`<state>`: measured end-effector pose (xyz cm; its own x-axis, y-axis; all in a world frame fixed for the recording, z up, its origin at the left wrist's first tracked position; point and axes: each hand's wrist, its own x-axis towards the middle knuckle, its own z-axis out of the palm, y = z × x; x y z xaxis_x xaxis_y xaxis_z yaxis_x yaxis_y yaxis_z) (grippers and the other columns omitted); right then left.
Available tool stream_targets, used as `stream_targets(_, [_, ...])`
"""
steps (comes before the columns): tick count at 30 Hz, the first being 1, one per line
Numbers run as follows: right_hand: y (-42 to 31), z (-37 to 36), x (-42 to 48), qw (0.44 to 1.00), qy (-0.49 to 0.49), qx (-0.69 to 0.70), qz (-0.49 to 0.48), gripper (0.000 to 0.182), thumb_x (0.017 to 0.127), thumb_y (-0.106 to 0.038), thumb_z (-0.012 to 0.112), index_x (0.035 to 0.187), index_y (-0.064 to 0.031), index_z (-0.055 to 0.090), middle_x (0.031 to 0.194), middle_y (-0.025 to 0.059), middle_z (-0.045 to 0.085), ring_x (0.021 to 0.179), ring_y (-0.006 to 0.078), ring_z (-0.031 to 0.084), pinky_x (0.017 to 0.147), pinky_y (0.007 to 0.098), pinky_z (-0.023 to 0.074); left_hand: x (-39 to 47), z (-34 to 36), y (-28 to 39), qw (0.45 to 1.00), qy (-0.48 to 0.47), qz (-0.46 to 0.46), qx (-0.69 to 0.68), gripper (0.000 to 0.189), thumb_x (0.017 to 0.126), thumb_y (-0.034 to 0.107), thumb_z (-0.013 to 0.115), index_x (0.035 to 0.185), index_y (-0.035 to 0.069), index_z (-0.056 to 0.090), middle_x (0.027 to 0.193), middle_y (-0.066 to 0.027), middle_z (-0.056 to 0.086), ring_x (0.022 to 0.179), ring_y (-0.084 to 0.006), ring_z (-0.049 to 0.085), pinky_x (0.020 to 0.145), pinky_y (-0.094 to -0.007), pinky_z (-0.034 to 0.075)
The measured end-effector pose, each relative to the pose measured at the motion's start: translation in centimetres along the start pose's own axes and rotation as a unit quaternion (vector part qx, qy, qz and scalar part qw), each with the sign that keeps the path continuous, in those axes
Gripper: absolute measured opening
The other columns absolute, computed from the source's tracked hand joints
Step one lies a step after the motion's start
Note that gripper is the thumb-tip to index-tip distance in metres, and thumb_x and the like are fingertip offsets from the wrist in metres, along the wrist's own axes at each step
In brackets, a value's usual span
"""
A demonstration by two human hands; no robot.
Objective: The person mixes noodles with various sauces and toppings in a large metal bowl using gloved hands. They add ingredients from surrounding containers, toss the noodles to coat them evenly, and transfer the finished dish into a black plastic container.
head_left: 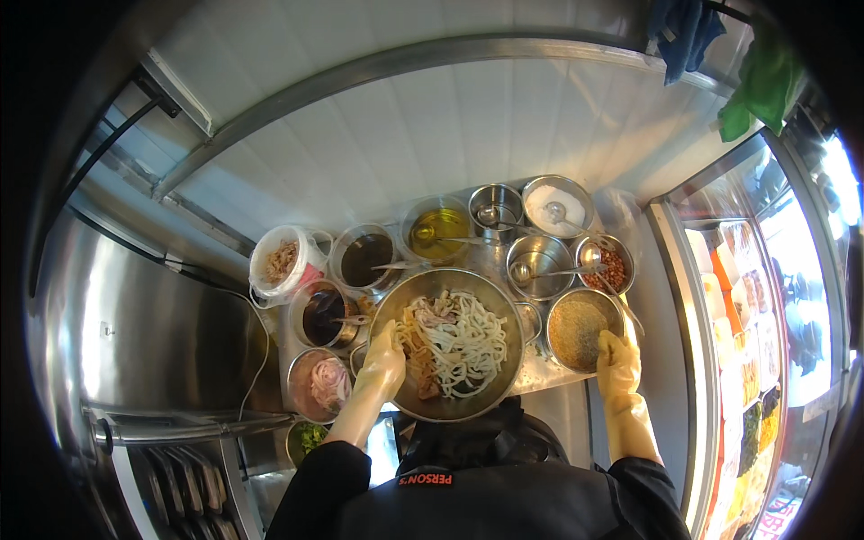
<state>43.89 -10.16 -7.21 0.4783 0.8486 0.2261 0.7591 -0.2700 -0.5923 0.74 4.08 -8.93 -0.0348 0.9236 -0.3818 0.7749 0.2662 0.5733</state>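
Note:
A large steel mixing bowl (448, 409) lies before me with white noodles (469, 344) and brownish pieces in it. My left hand (383, 361), in a translucent glove, is at the bowl's left side with fingers over the noodles; whether it grips anything is unclear. To the right, my right hand (618, 361), also gloved, touches the rim of a steel container of yellow-brown granules (577, 331), its fingers closed on that rim. Behind the bowl are a tub of yellow oil (439, 233) with a ladle, a tub of dark liquid (366, 256) and a container of dark sauce (324, 317).
White powder (553, 206), peanuts (611, 266) and a steel pot with a ladle (540, 266) stand at the back right. Sliced onion (329, 385) and chopped greens (310, 437) are at left. A lit glass display case (742, 317) flanks the right side.

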Motion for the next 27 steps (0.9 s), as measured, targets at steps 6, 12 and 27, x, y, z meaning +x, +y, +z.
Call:
stream_targets(6, [0.0,2.1,-0.6,0.998,-0.041,-0.047,0.030,0.014,0.083,-0.005,0.062,0.091,-0.0132,0.071,0.084,0.0130,0.068,0.081,0.0335,0.066,0.073,0.0409,0.0532,0.5,-0.4,6.8,0.943,-0.160,0.134,0.258,0.072,0.098,0.005,0.047,0.165,0.016,0.024,0.174,-0.0122,0.012,0.161,-0.0311,0.006,0.131,-0.0438,0.004])
stream_targets(12, [-2.0,4.1,-0.2,0.906,-0.076,0.240,0.340,0.025,0.099,-0.029,0.068,0.096,-0.0043,0.069,0.081,0.0062,0.070,0.064,0.0143,0.063,0.060,0.0319,0.0542,-1.2,10.5,2.0,0.791,-0.030,0.363,0.491,0.058,0.106,0.044,0.041,0.161,0.027,0.035,0.171,-0.0069,0.022,0.158,-0.0336,0.016,0.128,-0.0524,0.011])
stream_targets(27, [-0.4,-0.8,3.1,0.846,-0.029,0.393,0.358,0.028,0.102,-0.023,0.062,0.103,0.0029,0.071,0.078,0.0066,0.067,0.061,0.0108,0.056,0.061,0.0236,0.0513,-2.8,1.7,3.8,0.993,-0.036,0.011,0.113,0.084,0.088,-0.002,0.050,0.166,0.015,0.024,0.172,-0.0193,0.011,0.159,-0.0295,0.019,0.127,-0.0335,0.024])
